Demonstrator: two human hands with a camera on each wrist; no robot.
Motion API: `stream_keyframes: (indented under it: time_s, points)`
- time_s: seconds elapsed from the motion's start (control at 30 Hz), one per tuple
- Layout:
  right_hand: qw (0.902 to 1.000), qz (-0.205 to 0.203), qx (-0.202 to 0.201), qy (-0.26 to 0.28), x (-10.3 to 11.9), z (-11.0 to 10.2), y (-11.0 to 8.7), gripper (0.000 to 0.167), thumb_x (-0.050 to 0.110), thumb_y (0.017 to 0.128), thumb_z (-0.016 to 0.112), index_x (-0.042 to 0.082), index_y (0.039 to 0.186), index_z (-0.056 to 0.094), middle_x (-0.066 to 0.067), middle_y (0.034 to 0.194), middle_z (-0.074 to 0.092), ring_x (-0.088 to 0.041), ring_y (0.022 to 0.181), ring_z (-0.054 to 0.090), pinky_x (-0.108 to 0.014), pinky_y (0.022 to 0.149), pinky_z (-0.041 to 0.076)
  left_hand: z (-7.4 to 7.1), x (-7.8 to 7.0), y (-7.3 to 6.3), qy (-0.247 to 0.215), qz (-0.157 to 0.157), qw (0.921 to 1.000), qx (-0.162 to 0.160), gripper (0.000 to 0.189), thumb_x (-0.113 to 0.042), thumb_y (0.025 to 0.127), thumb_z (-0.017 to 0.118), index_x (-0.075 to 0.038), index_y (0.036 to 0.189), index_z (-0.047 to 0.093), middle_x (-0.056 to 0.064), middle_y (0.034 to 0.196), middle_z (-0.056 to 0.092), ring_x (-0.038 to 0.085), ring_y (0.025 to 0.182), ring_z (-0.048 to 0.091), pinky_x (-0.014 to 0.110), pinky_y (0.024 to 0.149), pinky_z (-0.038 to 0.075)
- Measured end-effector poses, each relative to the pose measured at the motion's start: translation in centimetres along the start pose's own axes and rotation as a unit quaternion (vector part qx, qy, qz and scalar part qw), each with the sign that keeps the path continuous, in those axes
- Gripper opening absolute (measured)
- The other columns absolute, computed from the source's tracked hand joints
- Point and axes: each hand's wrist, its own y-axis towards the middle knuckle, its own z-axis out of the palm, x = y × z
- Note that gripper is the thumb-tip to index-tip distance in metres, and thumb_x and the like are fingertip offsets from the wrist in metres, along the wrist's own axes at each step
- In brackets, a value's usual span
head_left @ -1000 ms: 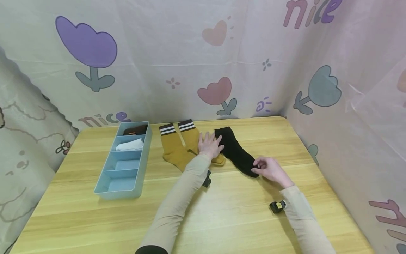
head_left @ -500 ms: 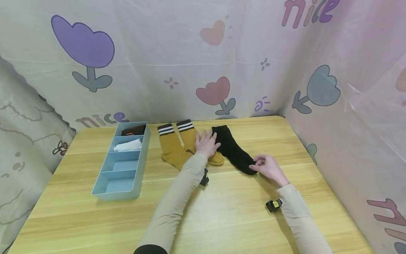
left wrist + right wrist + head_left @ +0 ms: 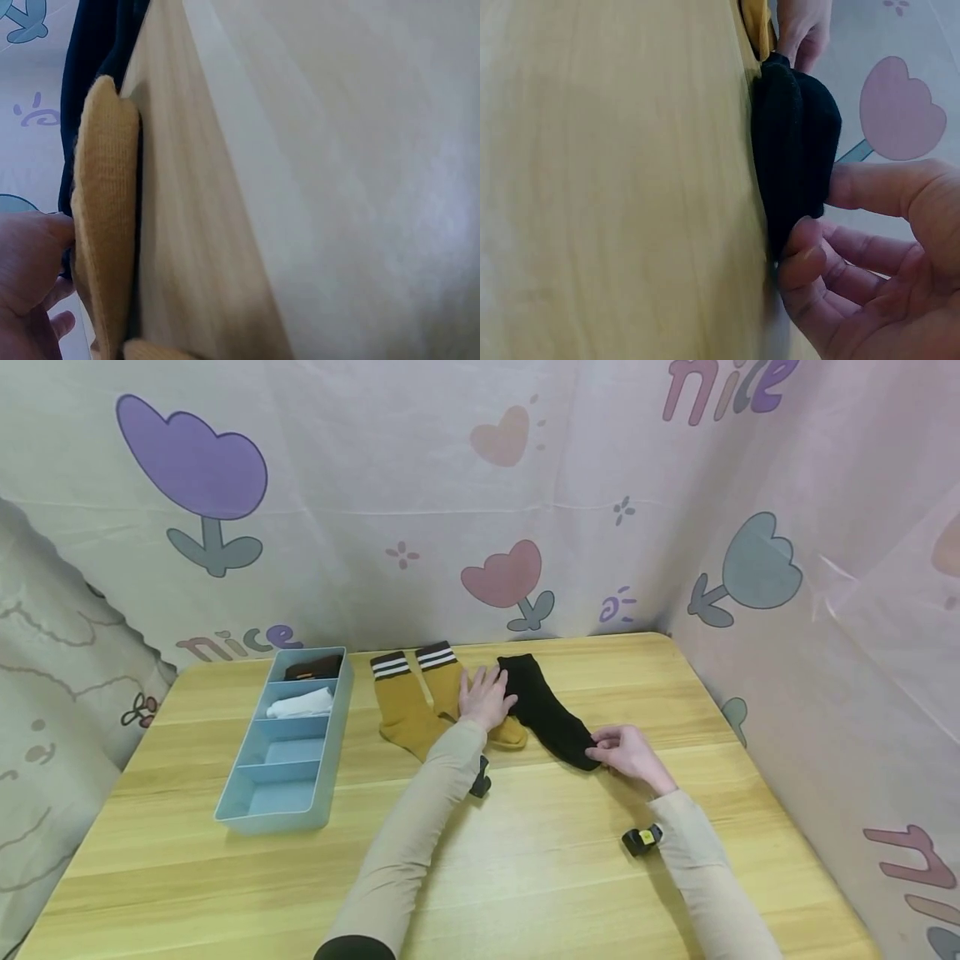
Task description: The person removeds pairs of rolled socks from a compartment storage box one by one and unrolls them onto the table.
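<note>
My left hand lies with its fingers spread over the right one of two mustard-yellow socks with brown, white-striped cuffs. Its fingertips reach the upper edge of a black sock, which lies slantwise beside them. At the sock's lower right end, my right hand pinches the fabric between thumb and fingers. From the right wrist, the black sock shows layered folds, with thumb and index finger at its near end. A yellow sock toe stands before the left hand in the left wrist view.
A blue four-part organizer tray stands on the left of the wooden table. A dark brown folded item and a white folded item lie in its two far compartments. A patterned curtain hangs along the back and sides.
The head view has shifted slightly. My right hand and the black sock have edged a little left, toward the yellow socks. The left hand keeps its place on the yellow sock.
</note>
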Motion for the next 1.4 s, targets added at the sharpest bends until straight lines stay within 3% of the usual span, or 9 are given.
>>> stream_keyframes:
  time_s: [0.27, 0.63, 0.93, 1.17, 1.4]
  points:
    - [0.9974, 0.000, 0.022, 0.069, 0.1, -0.1, -0.1, 0.039, 0.008, 0.092, 0.068, -0.016, 0.122, 0.059, -0.013, 0.094, 0.069, -0.008, 0.062, 0.061, -0.023, 0.055, 0.052, 0.0, 0.0, 0.2, -0.005, 0.008, 0.9999, -0.013, 0.060, -0.043, 0.105, 0.049, -0.019, 0.157, 0.035, 0.001, 0.165, 0.032, 0.026, 0.155, 0.025, 0.055, 0.129, 0.007]
    - [0.9801, 0.009, 0.045, 0.193, -0.1, -0.6, -0.1, 0.044, 0.003, 0.092, 0.064, -0.022, 0.126, 0.050, 0.000, 0.085, 0.066, -0.006, 0.057, 0.059, -0.020, 0.058, 0.054, -0.3, 0.4, 0.7, -0.071, 0.025, 0.9971, -0.016, 0.061, -0.041, 0.105, 0.048, -0.016, 0.159, 0.033, 0.003, 0.167, 0.030, 0.026, 0.152, 0.033, 0.052, 0.129, 0.009]
    - [0.9589, 0.007, 0.057, 0.278, -0.7, -1.5, -0.3, 0.030, -0.003, 0.093, 0.060, -0.016, 0.118, 0.051, 0.004, 0.087, 0.066, -0.007, 0.060, 0.063, -0.020, 0.062, 0.056, -1.2, 0.5, 0.6, -0.160, 0.072, 0.9830, -0.054, 0.056, -0.032, 0.105, 0.049, -0.006, 0.154, 0.040, 0.014, 0.162, 0.038, 0.031, 0.149, 0.039, 0.056, 0.125, 0.021]
    - [0.9544, 0.003, 0.048, 0.295, -0.7, -2.6, -0.9, 0.019, -0.003, 0.094, 0.061, -0.007, 0.112, 0.056, 0.006, 0.087, 0.066, -0.007, 0.061, 0.062, -0.020, 0.062, 0.057, -1.6, 0.6, 1.0, -0.218, 0.082, 0.9709, -0.053, 0.054, -0.030, 0.107, 0.044, -0.005, 0.154, 0.039, 0.017, 0.161, 0.038, 0.033, 0.147, 0.041, 0.057, 0.125, 0.021]
    - [0.9511, 0.000, 0.038, 0.307, -0.9, -3.8, -1.3, 0.014, -0.003, 0.095, 0.061, -0.001, 0.108, 0.057, 0.007, 0.086, 0.066, -0.007, 0.061, 0.061, -0.021, 0.062, 0.056, -2.0, 0.3, 1.6, -0.235, 0.089, 0.9669, -0.044, 0.053, -0.018, 0.103, 0.038, -0.009, 0.155, 0.039, 0.011, 0.163, 0.037, 0.028, 0.149, 0.039, 0.047, 0.124, 0.028]
